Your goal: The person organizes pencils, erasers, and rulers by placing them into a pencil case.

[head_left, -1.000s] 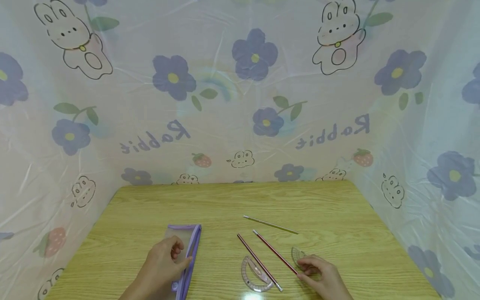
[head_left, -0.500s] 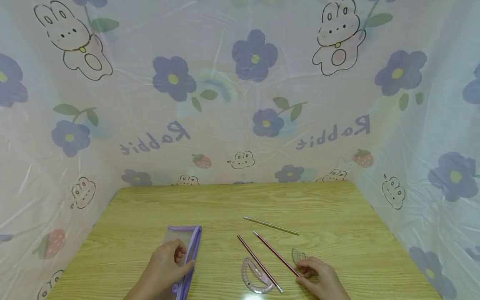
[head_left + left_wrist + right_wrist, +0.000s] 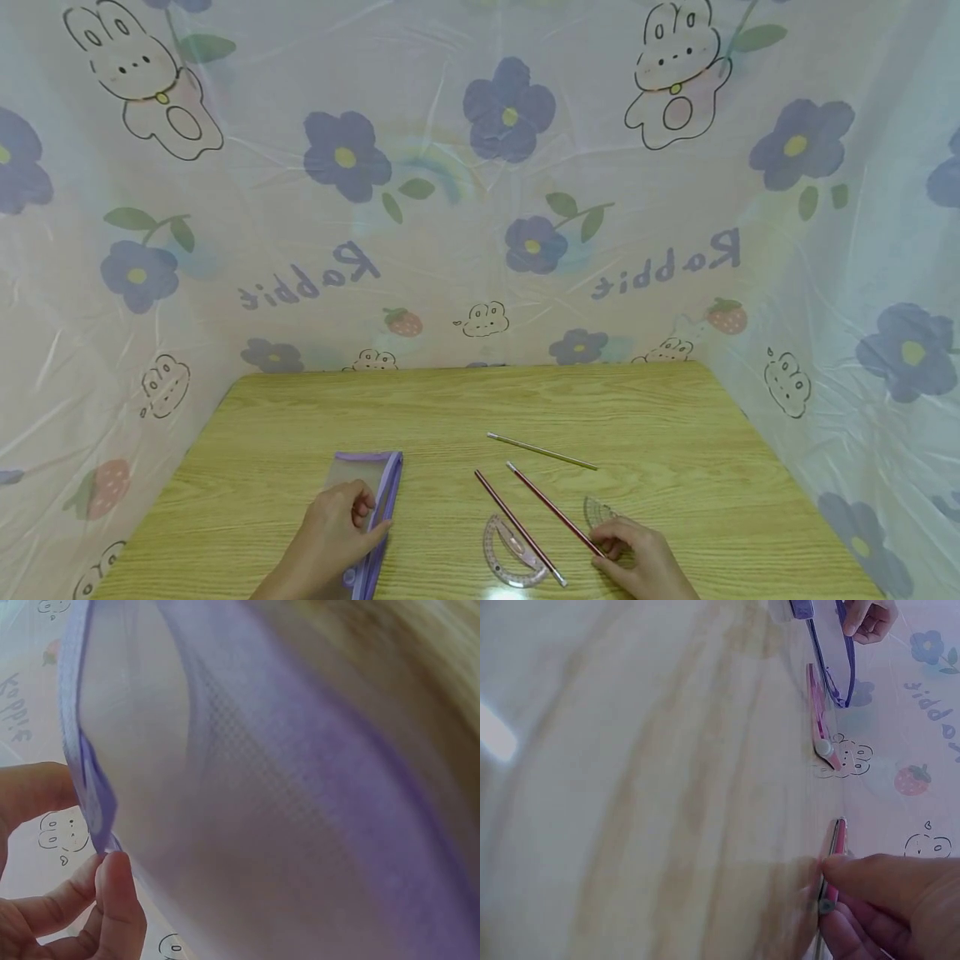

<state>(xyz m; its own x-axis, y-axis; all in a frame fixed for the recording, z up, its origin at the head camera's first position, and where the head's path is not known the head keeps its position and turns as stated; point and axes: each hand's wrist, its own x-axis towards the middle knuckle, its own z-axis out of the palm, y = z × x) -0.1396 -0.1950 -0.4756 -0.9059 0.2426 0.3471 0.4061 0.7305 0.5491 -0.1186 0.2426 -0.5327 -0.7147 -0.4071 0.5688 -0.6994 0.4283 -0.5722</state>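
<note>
1. Left hand (image 3: 330,533): fingers curled, pinching zipper edge of pencil pouch (image 3: 371,492).
2. Right hand (image 3: 645,558): fingertips pinch near end of red pencil (image 3: 551,507); small protractor (image 3: 596,508) just beside/under fingers.
3. Pouch: clear mesh w/ purple trim, flat on wooden surface (image 3: 465,400), front left.
4. Nearby: 2nd red pencil (image 3: 517,523) lying across larger protractor (image 3: 510,554); green pencil (image 3: 542,450) farther back, apart.
5. Surround: plastic sheet w/ rabbit & flower print (image 3: 480,167) behind & at sides.

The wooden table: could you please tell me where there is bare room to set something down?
Bare wood spans the wooden table beyond the green pencil, and left of the purple mesh pouch. It is crowded near the right hand: two red pencils, clear protractor.
</note>
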